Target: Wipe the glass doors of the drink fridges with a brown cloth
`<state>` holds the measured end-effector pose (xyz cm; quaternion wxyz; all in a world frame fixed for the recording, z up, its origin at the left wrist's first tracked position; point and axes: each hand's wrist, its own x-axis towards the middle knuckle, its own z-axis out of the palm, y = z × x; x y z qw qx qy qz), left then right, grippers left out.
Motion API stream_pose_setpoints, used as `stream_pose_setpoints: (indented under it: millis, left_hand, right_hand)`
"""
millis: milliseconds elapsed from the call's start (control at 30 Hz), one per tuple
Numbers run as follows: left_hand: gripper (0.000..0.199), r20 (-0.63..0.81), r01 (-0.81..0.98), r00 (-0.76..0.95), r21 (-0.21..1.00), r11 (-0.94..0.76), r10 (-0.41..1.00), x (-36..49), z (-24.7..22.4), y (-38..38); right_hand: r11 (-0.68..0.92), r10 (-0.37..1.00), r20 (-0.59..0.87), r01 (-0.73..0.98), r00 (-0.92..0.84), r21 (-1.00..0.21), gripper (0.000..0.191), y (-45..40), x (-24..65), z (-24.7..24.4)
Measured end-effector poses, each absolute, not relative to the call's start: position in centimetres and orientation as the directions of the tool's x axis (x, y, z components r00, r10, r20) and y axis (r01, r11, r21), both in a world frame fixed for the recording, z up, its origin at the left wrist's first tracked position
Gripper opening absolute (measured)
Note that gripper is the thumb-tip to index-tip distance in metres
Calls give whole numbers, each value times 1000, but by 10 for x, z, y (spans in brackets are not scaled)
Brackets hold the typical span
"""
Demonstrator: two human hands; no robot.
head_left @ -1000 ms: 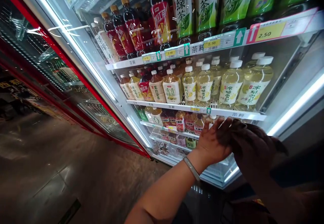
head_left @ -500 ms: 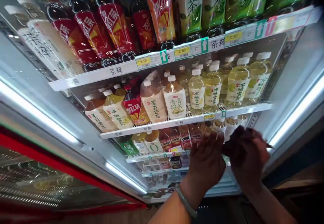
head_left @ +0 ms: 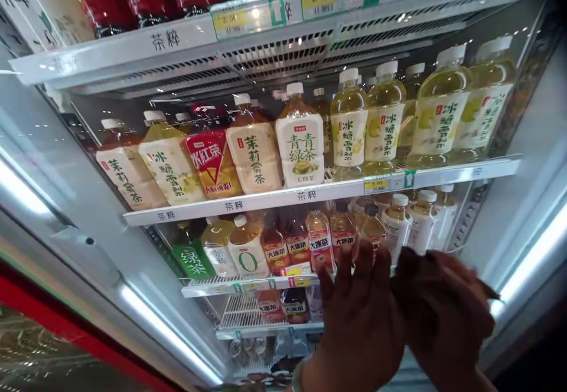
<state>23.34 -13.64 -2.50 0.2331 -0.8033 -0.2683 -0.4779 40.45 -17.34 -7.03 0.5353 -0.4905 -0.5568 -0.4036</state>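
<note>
My left hand (head_left: 358,315) is raised before the lower shelves with its fingers spread and nothing in it; a bracelet (head_left: 297,375) circles the wrist. Right beside it, my right hand (head_left: 447,315) is closed around a dark, crumpled item (head_left: 416,274) whose kind I cannot make out. Behind the hands stand small red-labelled bottles (head_left: 319,241) and white-labelled bottles (head_left: 397,221). On the shelf above are a green-tea bottle (head_left: 300,138), a red-labelled bottle (head_left: 212,159) and several pale yellow bottles (head_left: 349,123).
White shelf edges (head_left: 248,203) with price tags cross the cooler. A top shelf edge (head_left: 186,41) holds large red-labelled bottles. Bright light strips (head_left: 168,333) run down both sides, and a red frame (head_left: 66,333) borders the lower left.
The view has moved closer to the middle shelves, and the top bottles have largely left it. My left hand's fingers are spread wider; my right hand still holds the dark item.
</note>
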Motion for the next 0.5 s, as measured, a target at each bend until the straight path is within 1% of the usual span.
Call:
stream_pose_setpoints:
  millis: [67, 100, 167, 200, 233, 267, 300, 400, 433, 500]
  left_hand:
    - [83, 898, 636, 409, -153, -756, 162, 231, -50, -137]
    - [80, 905, 632, 401, -159, -759, 145, 228, -60, -138]
    - [76, 911, 634, 383, -139, -761, 153, 223, -72, -136]
    - [76, 912, 641, 376, -127, -757, 166, 223, -74, -135]
    - [77, 910, 650, 377, -125, -750, 175, 224, -75, -132]
    - [79, 914, 676, 366, -130, -725, 178, 227, -75, -129]
    - [81, 921, 698, 356, -149, -701, 159, 231, -76, -125]
    - [79, 944, 741, 327, -235, -629, 33, 242, -87, -112]
    - [77, 944, 742, 329, -262, -617, -6, 244, -94, -108]
    - [73, 938, 740, 344, -299, -602, -43, 244, -111, -104]
  right_hand:
    - [249, 100, 995, 968, 15, -40, 69, -169, 392, -92]
    - [266, 91, 995, 964, -27, 2, 65, -166, 387, -97]
    - [254, 79, 991, 963, -111, 87, 56, -162, 381, -96]
    - [228, 72, 989, 968, -129, 109, 52, -161, 382, -90]
    - [218, 93, 988, 971, -123, 100, 49, -160, 383, -84]
    - [197, 45, 996, 978, -82, 71, 47, -160, 385, -80]
    - [200, 13, 999, 979, -41, 37, 49, -160, 387, -78]
    - [227, -94, 994, 973, 57, -34, 52, -158, 387, -99]
    - [231, -112, 992, 972, 59, -31, 51, -157, 385, -112]
    - [229, -120, 993, 973, 7, 21, 46, -153, 381, -138]
